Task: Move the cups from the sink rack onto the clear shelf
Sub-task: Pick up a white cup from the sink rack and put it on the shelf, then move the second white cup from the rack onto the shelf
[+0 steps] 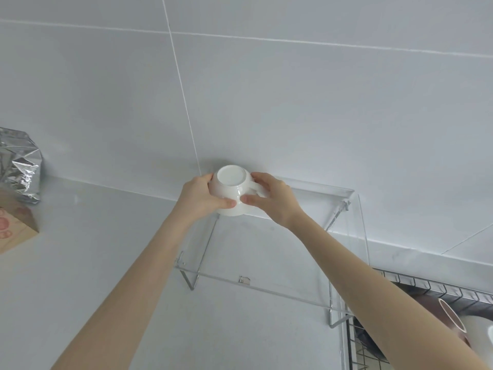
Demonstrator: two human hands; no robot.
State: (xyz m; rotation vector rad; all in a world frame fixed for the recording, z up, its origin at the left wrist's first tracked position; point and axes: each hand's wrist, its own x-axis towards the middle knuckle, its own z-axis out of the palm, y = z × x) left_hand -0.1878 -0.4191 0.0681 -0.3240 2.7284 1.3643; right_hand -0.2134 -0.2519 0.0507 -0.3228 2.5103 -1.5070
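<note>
The only writing in view is a small tag (244, 280) stuck on the front edge of the clear shelf (266, 252), at about 6 o'clock from the cup; it carries a short mark that may be a number, but it is too small to read with confidence. At 9 o'clock, at the far left edge, a brown cardboard box (14, 231) shows pink paw-like prints and no legible words, and a crumpled silver foil bag (20, 166) stands just behind it, unmarked.

The white cup (231, 190) is glossy ceramic, plain and without any logo. It is held upside down, so its flat round base ring faces the camera, and its loop handle points toward 3 o'clock. It sits over the back left corner of the clear shelf, close against the grey tiled wall (266, 102); whether its rim already touches the shelf cannot be told.

The left hand (198, 200) grasps the cup's left side, its fingers wrapped around the body with the thumb across the front. The right hand (269, 198) grips the right side at the handle, its fingers curled over the loop and the thumb pressed on the cup wall, nearly meeting the left thumb.

The shelf is transparent acrylic on thin metal legs, standing on the pale table (106, 263). At 4 o'clock, in the bottom right corner, the wire sink rack (426, 287) holds a pinkish cup (450, 316) lying on its side, partly hidden by the right forearm.
</note>
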